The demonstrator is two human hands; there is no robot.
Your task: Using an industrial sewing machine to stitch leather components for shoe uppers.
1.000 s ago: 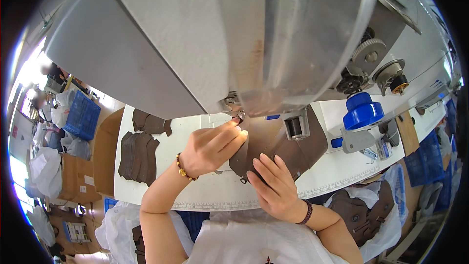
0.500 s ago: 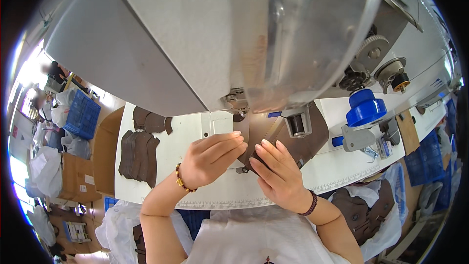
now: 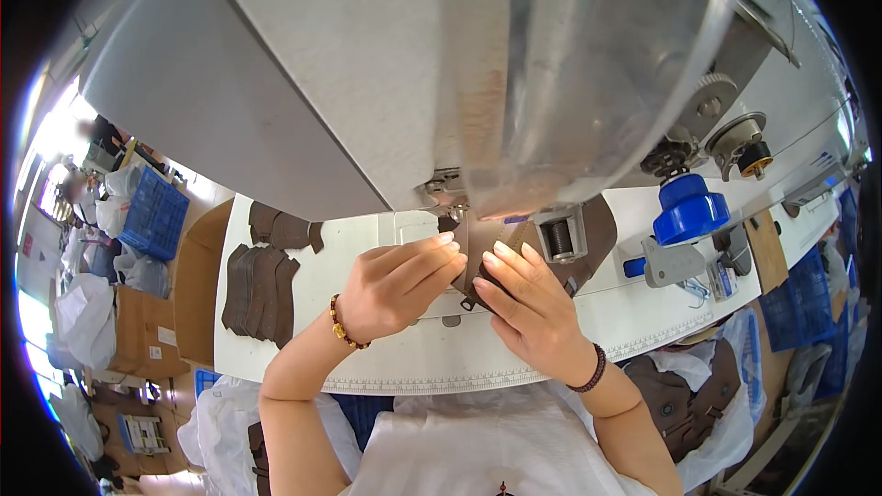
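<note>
A brown leather-like panel (image 3: 597, 243) lies under the head of a sewing machine (image 3: 386, 55), with a stitched line running across it. My left hand (image 3: 404, 287) is closed, its fingers pressed together at the panel's left edge close to the needle area (image 3: 450, 197). What its fingertips pinch is partly hidden by the hand. My right hand (image 3: 533, 308) grips the panel's near edge, fingers on top and thumb lower down. Just beyond the right fingers sits a dark roller in a metal bracket (image 3: 559, 237).
Stacked brown cut pieces (image 3: 259, 294) lie on the white table (image 3: 340, 340) at left. A blue knob (image 3: 689, 209) and metal lever (image 3: 673, 262) stand at right. Bags with brown parts (image 3: 684, 404) hang below the table edge. A cardboard box (image 3: 147, 335) and blue crate (image 3: 154, 213) stand left.
The brown panel has slid slightly away from me under the machine head. Both hands have moved a little with it, keeping much the same grip.
</note>
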